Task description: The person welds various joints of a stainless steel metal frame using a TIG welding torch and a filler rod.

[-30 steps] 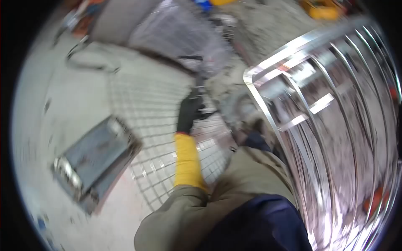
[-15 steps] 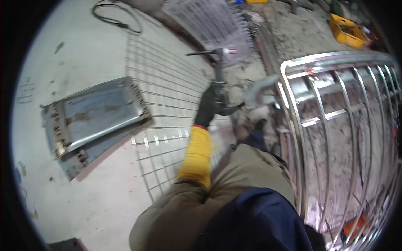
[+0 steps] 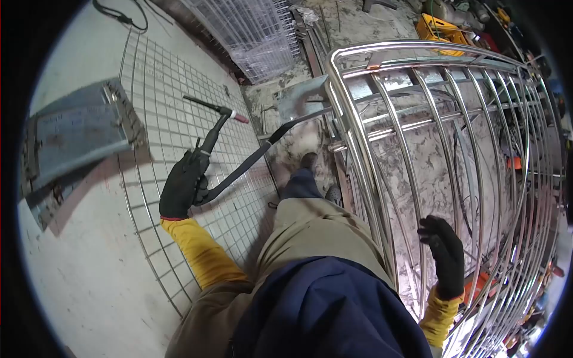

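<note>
My left hand [image 3: 184, 185], in a black glove with a yellow sleeve, is closed on a black torch [image 3: 212, 136] with a pinkish-red tip piece. The torch's dark cable [image 3: 250, 160] loops from the hand to the right, toward the metal railing. Below the torch lies a wire mesh panel [image 3: 156, 173] on the pale surface. My right hand [image 3: 443, 253], also black-gloved, is over the railing [image 3: 412, 140] of shiny bent tubes. Its fingers are bent and partly apart, with nothing visible in them.
A flat metal box [image 3: 74, 134] rests at the left on the pale surface [image 3: 113, 268]. Wire racks [image 3: 253, 36] stand at the top. A yellow crate [image 3: 439, 33] and assorted tools are at the upper right. A black cord [image 3: 122, 18] lies at the upper left.
My left hand and the torch have moved left in view, over the mesh. My right hand has come into view at the lower right. The whole view has shifted.
</note>
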The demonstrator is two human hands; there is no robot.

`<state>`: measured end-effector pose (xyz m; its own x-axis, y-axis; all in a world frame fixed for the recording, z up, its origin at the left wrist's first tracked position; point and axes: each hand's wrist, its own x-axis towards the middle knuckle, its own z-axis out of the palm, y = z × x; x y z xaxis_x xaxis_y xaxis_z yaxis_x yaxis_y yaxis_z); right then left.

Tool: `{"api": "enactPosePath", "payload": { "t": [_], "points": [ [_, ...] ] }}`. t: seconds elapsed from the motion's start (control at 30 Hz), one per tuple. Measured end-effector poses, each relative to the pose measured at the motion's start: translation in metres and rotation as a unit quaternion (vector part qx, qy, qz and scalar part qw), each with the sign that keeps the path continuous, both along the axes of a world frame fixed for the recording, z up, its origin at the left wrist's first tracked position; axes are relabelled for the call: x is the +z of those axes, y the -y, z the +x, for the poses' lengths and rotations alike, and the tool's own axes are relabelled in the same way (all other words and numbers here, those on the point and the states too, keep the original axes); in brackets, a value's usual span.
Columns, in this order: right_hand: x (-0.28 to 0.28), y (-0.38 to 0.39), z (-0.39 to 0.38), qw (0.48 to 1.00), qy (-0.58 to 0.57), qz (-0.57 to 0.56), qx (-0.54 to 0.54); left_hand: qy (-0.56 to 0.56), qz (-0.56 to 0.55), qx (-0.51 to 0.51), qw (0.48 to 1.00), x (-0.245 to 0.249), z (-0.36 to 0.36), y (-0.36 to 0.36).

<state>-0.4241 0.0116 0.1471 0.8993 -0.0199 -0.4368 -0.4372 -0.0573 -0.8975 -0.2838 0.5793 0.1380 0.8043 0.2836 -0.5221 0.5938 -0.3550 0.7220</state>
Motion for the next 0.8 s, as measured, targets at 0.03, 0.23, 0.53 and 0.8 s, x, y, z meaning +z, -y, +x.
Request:
{"api": "enactPosePath", "payload": {
  "t": [0.03,0.23,0.53,0.8],
  "points": [
    [-0.004,-0.002,0.005,1.0,-0.002,-0.003,0.008,0.012,-0.042,0.019,0.999,0.0,-0.01,0.009],
    [-0.011,-0.054,0.038,0.978,0.205,-0.032,0.029,0.117,-0.222,-0.028,0.968,-0.051,-0.016,0.079],
    [0.005,-0.148,0.07,0.79,0.418,-0.197,0.402,0.195,-0.3,0.019,0.933,-0.108,-0.01,0.14],
    [-0.027,-0.163,0.073,0.77,0.412,-0.28,0.398,0.249,-0.227,-0.002,0.942,-0.149,-0.019,0.12]
  ]
}}
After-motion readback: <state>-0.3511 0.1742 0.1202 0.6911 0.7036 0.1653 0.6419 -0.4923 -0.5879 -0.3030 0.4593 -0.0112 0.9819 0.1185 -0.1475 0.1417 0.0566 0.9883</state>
